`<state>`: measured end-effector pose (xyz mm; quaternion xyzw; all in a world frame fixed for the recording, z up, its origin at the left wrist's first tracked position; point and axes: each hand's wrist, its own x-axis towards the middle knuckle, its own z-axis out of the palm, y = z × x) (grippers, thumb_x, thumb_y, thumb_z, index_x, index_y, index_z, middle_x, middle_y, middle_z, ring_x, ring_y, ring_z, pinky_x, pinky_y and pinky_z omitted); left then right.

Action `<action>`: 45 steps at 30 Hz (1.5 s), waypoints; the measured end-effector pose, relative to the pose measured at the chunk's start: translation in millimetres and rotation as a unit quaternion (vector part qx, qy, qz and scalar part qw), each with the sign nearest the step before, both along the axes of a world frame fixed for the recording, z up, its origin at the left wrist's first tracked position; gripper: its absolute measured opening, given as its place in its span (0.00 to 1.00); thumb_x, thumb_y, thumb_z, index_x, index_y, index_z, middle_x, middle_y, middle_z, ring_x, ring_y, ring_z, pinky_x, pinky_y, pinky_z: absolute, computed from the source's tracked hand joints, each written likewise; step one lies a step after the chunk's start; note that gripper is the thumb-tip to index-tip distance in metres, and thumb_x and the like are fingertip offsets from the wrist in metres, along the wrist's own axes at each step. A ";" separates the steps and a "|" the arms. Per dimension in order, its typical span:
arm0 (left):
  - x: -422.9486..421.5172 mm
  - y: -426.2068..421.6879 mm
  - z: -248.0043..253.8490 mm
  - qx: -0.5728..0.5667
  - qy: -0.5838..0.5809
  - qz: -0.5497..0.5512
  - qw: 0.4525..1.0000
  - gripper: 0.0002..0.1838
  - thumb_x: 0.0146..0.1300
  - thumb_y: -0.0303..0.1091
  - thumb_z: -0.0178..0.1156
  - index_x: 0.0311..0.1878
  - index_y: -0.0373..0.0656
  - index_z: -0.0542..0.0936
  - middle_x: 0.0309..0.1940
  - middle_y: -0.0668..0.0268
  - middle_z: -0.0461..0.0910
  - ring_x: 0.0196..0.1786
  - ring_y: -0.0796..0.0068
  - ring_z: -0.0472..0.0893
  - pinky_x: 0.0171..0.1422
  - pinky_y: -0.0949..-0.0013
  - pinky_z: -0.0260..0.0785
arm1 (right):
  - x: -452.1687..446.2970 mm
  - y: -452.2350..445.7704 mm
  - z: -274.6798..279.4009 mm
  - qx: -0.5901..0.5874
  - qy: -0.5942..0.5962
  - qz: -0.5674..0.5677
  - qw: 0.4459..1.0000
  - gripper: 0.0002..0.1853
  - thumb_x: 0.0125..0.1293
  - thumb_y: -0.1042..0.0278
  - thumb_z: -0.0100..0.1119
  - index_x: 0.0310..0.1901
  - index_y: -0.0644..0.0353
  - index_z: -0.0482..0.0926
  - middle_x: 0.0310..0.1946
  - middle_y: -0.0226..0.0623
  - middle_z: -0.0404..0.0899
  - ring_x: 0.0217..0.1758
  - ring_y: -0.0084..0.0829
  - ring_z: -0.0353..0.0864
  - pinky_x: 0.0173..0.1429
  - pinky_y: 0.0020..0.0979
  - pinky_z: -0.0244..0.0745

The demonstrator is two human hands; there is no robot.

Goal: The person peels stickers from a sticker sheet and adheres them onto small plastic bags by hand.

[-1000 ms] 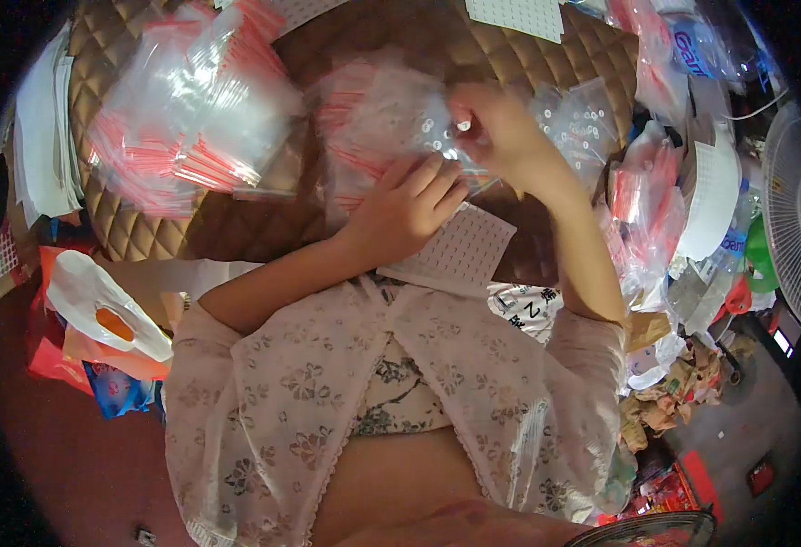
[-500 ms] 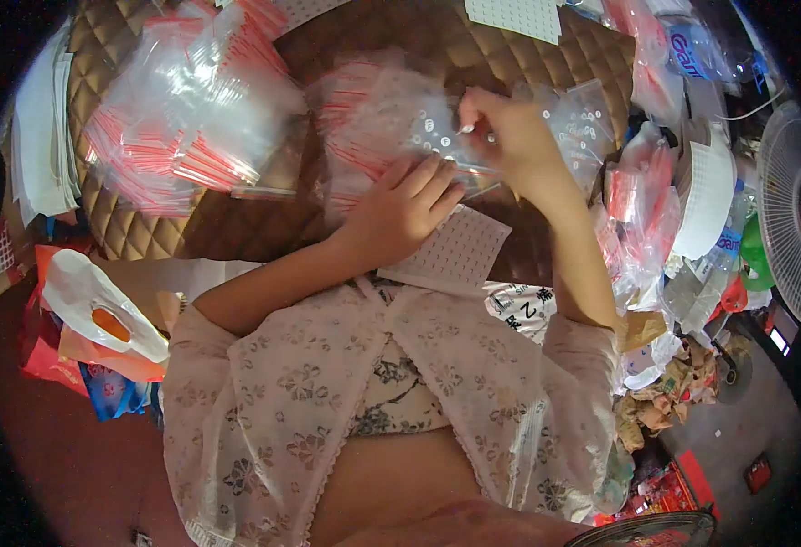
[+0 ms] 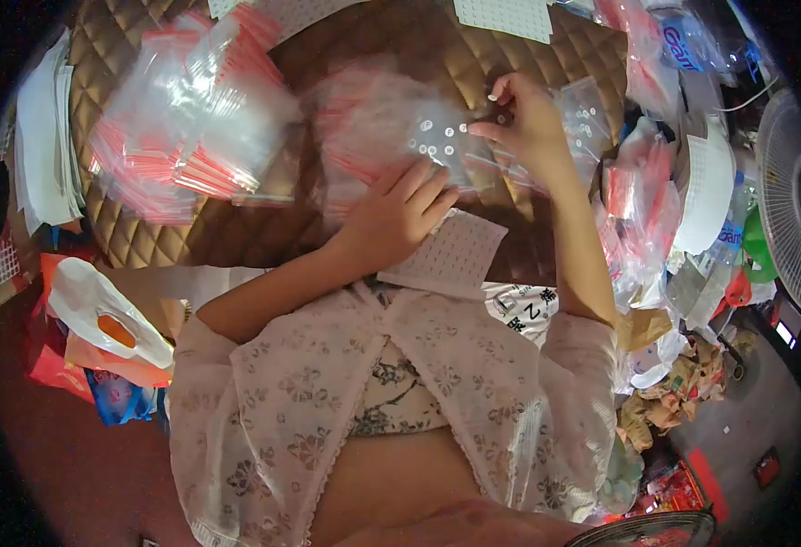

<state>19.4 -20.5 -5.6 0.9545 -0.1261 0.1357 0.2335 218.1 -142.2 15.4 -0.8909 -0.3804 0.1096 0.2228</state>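
My left hand [image 3: 398, 208] lies with fingers stretched out on the lower edge of a stack of clear zip bags [image 3: 355, 137] with red strips. Small round white stickers [image 3: 434, 149] with dark marks sit on the top bag, just beyond its fingertips. My right hand [image 3: 530, 123] hovers to the right of them, thumb and index finger apart. A small white spot shows at its index fingertip; I cannot tell whether it is a sticker. Below my left fingers lies a white sheet [image 3: 459, 253] with rows of small marks. Another clear bag with similar stickers [image 3: 584, 128] lies behind my right wrist.
A larger heap of red-striped zip bags [image 3: 191, 118] lies left on the quilted brown surface [image 3: 149, 242]. White sheets [image 3: 505, 18] lie at the far edge. Bagged items [image 3: 642, 187], a plastic bottle [image 3: 692, 46] and a fan [image 3: 797, 201] crowd the right side.
My right hand has lifted slightly up and away from the stickers, and its thumb and index finger have parted. My left hand stays on the bags.
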 end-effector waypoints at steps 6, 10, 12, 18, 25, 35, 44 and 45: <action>0.3 0.8 5.2 0.026 0.023 0.020 0.999 0.20 0.52 0.35 0.55 0.50 0.41 0.78 0.52 0.60 0.75 0.58 0.63 0.72 0.64 0.56 0.62 | -1.1 -22.2 7.9 -0.028 0.017 0.000 0.999 0.28 0.35 0.62 0.77 0.38 0.56 0.71 0.33 0.33 0.77 0.41 0.38 0.76 0.44 0.40 0.65; 4.5 0.6 1.8 0.021 0.018 0.017 0.999 0.20 0.52 0.35 0.55 0.50 0.41 0.78 0.53 0.61 0.75 0.59 0.63 0.71 0.65 0.56 0.61 | -3.3 -13.4 3.4 0.109 0.065 0.052 0.991 0.27 0.36 0.66 0.77 0.38 0.57 0.71 0.33 0.36 0.75 0.37 0.38 0.76 0.42 0.35 0.72; 7.2 2.7 4.8 0.024 0.027 0.005 0.999 0.20 0.53 0.35 0.56 0.51 0.42 0.77 0.54 0.63 0.74 0.60 0.65 0.70 0.65 0.57 0.60 | -6.7 -4.3 0.7 0.076 0.003 0.041 0.996 0.26 0.37 0.63 0.77 0.38 0.56 0.72 0.33 0.37 0.75 0.40 0.39 0.76 0.44 0.37 0.69; -2.7 7.2 7.7 0.055 0.068 0.009 0.996 0.20 0.55 0.35 0.56 0.52 0.45 0.77 0.55 0.65 0.72 0.61 0.67 0.70 0.66 0.58 0.60 | 1.3 -0.4 12.4 0.004 -0.168 0.008 0.986 0.19 0.44 0.70 0.72 0.38 0.56 0.74 0.35 0.36 0.76 0.42 0.40 0.74 0.47 0.38 0.69; 0.3 5.2 6.5 0.041 0.014 0.014 0.999 0.20 0.52 0.34 0.55 0.50 0.39 0.77 0.50 0.61 0.74 0.57 0.64 0.71 0.61 0.58 0.62 | -32.0 12.7 11.1 0.033 0.001 0.141 0.989 0.03 0.55 0.71 0.60 0.29 0.58 0.77 0.29 0.35 0.77 0.41 0.39 0.76 0.45 0.39 0.66; 1.8 6.6 6.9 0.040 0.037 0.015 0.998 0.20 0.54 0.34 0.56 0.52 0.42 0.77 0.55 0.63 0.73 0.61 0.66 0.69 0.65 0.58 0.60 | -24.5 23.2 -2.8 -0.022 -0.099 0.051 0.993 0.15 0.44 0.60 0.71 0.28 0.57 0.76 0.26 0.34 0.77 0.38 0.39 0.77 0.44 0.38 0.65; 1.4 17.7 18.1 -0.141 0.099 0.018 0.985 0.21 0.52 0.29 0.59 0.53 0.42 0.77 0.52 0.59 0.76 0.55 0.64 0.74 0.59 0.60 0.65 | -19.9 -10.9 13.5 0.120 0.131 0.085 0.980 0.17 0.45 0.65 0.72 0.33 0.59 0.74 0.34 0.38 0.78 0.38 0.40 0.77 0.38 0.37 0.67; 0.1 20.3 23.8 -0.197 0.147 0.019 0.969 0.20 0.52 0.28 0.60 0.51 0.42 0.79 0.49 0.60 0.79 0.51 0.66 0.77 0.55 0.63 0.68 | -26.0 -15.8 16.2 0.071 0.059 0.095 0.991 0.14 0.47 0.70 0.70 0.33 0.60 0.74 0.34 0.38 0.77 0.38 0.38 0.77 0.40 0.35 0.69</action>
